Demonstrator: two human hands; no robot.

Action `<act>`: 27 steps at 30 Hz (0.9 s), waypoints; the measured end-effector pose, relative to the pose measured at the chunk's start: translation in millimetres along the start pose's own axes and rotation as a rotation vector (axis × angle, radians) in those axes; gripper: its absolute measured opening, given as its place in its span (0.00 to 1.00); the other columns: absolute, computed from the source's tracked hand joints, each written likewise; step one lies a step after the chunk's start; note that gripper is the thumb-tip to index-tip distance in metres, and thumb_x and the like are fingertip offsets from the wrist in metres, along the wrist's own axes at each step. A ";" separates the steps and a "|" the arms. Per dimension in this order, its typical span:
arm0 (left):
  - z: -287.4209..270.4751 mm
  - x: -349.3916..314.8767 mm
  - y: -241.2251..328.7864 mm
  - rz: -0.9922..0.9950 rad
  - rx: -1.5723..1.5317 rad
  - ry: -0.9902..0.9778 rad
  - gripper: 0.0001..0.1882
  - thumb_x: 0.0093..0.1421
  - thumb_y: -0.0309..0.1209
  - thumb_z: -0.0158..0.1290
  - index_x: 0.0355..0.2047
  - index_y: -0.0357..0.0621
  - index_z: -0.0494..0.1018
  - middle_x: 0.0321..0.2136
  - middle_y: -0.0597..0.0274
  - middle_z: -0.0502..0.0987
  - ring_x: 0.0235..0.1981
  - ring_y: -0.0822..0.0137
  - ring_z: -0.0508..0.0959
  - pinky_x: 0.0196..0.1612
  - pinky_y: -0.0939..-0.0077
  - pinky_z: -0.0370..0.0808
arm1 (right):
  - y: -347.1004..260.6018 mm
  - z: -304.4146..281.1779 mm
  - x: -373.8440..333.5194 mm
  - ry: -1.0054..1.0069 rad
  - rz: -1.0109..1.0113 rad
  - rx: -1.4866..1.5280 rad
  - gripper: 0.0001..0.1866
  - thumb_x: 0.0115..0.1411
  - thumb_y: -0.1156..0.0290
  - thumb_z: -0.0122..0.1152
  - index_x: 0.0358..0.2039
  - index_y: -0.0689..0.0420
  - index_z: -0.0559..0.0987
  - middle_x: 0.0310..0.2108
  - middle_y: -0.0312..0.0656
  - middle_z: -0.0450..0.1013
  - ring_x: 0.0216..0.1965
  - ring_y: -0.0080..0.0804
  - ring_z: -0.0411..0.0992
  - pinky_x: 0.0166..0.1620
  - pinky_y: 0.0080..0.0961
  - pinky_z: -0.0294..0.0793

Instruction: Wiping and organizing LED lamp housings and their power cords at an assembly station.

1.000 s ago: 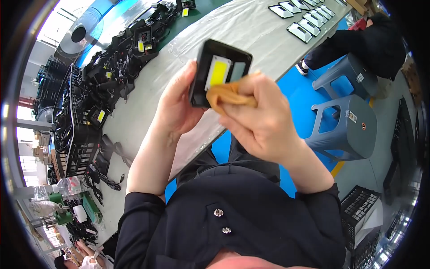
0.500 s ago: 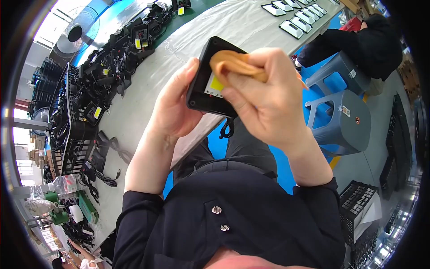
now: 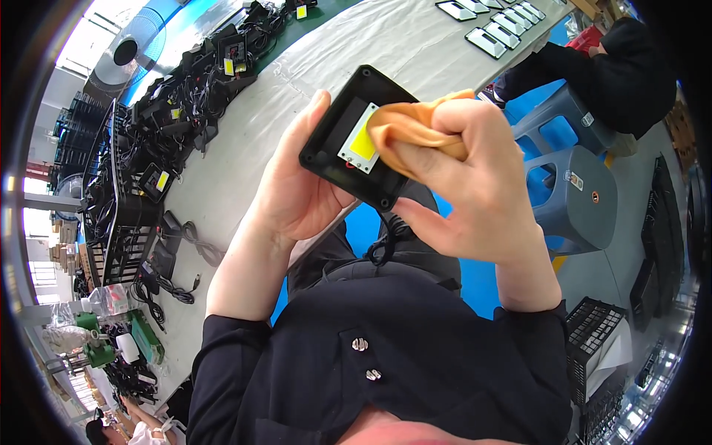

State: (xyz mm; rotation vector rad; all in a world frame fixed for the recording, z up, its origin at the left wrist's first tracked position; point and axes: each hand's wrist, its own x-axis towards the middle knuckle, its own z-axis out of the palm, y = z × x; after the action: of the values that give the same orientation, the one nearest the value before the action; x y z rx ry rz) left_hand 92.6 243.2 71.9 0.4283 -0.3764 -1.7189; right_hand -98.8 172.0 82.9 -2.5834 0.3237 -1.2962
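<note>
My left hand point(image 3: 297, 178) grips a black square lamp housing point(image 3: 335, 126) by its left side and from beneath, thumb along the edge. The housing is tilted, its open face up. Inside it sits a white-framed LED panel point(image 3: 362, 141) with a yellow centre and a red wire at its lower edge. My right hand point(image 3: 475, 178) is closed on an orange-tan cloth point(image 3: 408, 133), which lies against the housing's right part and covers the panel's right edge. A black cable point(image 3: 382, 245) hangs coiled below the housing.
Left on the grey-covered table point(image 3: 297, 70) is a heap of black cabled units point(image 3: 178, 111) beside a black crate point(image 3: 122, 237). White-and-black frames point(image 3: 504, 33) lie at the far right. Blue-grey stools point(image 3: 575, 196) stand to the right, near a seated person point(image 3: 630, 74).
The cloth has shifted right across the housing, uncovering more of the LED panel. The housing has turned slightly and come a little lower. My right hand has moved right and down.
</note>
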 end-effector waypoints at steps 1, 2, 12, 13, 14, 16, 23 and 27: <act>0.1 2.0 -0.5 -0.011 0.010 -0.008 0.34 0.68 0.53 0.32 0.55 0.31 0.63 0.48 0.43 0.73 0.45 0.51 0.78 0.44 0.57 0.80 | 0.9 0.9 0.0 -0.013 -0.014 -0.037 0.30 0.30 0.70 0.73 0.41 0.56 0.81 0.37 0.40 0.63 0.37 0.38 0.65 0.38 0.28 0.67; -0.7 4.1 -1.0 -0.023 0.020 -0.017 0.33 0.68 0.53 0.32 0.54 0.31 0.64 0.48 0.43 0.73 0.45 0.52 0.78 0.45 0.58 0.80 | 1.5 1.9 -0.3 -0.024 -0.029 -0.076 0.28 0.30 0.72 0.72 0.39 0.56 0.82 0.37 0.40 0.64 0.38 0.37 0.66 0.38 0.29 0.68; 11.7 14.3 -25.2 0.260 1.044 0.079 0.33 0.68 0.55 0.31 0.61 0.42 0.58 0.58 0.57 0.64 0.58 0.64 0.65 0.59 0.64 0.61 | 20.4 -9.9 -19.8 0.079 0.226 0.284 0.17 0.40 0.71 0.73 0.33 0.63 0.81 0.31 0.40 0.66 0.34 0.30 0.66 0.32 0.22 0.65; 13.6 24.1 -21.6 0.557 1.363 -0.032 0.32 0.66 0.48 0.38 0.63 0.40 0.53 0.61 0.52 0.59 0.60 0.58 0.62 0.60 0.64 0.59 | 26.2 -19.0 -19.2 0.018 0.309 0.365 0.13 0.48 0.67 0.71 0.30 0.63 0.81 0.27 0.38 0.67 0.34 0.28 0.67 0.32 0.21 0.67; 22.1 18.4 -16.8 0.807 1.646 -0.062 0.33 0.60 0.41 0.49 0.62 0.38 0.56 0.61 0.46 0.59 0.61 0.50 0.62 0.61 0.61 0.59 | 29.5 -22.7 -20.1 0.010 0.469 0.534 0.13 0.50 0.66 0.70 0.28 0.64 0.81 0.28 0.38 0.67 0.34 0.26 0.66 0.31 0.20 0.66; 9.1 36.5 -7.2 1.021 2.005 -0.297 0.38 0.45 0.24 0.59 0.59 0.45 0.62 0.60 0.43 0.59 0.60 0.43 0.63 0.60 0.57 0.62 | 44.1 -26.4 -26.3 -0.011 0.583 0.703 0.14 0.54 0.64 0.68 0.27 0.64 0.81 0.29 0.37 0.69 0.35 0.20 0.66 0.28 0.17 0.66; 24.4 73.6 -27.2 0.979 2.198 -0.399 0.41 0.40 0.35 0.69 0.56 0.48 0.66 0.56 0.50 0.65 0.52 0.49 0.72 0.50 0.60 0.74 | 70.1 -30.2 -45.6 0.035 0.834 1.215 0.16 0.58 0.60 0.65 0.28 0.63 0.81 0.31 0.35 0.69 0.28 0.16 0.66 0.27 0.12 0.66; 29.1 96.9 -42.9 0.871 2.090 -0.314 0.42 0.37 0.30 0.67 0.56 0.49 0.66 0.52 0.52 0.67 0.50 0.52 0.72 0.48 0.63 0.74 | 86.3 -36.2 -56.5 0.129 0.945 1.374 0.16 0.62 0.62 0.60 0.32 0.65 0.80 0.31 0.34 0.67 0.21 0.14 0.66 0.22 0.10 0.64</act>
State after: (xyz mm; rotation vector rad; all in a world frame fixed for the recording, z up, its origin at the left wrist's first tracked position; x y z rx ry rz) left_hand 25.3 156.3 69.8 1.1476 -2.1624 0.0446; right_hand -169.0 103.1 35.2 -0.9639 0.3880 -0.7862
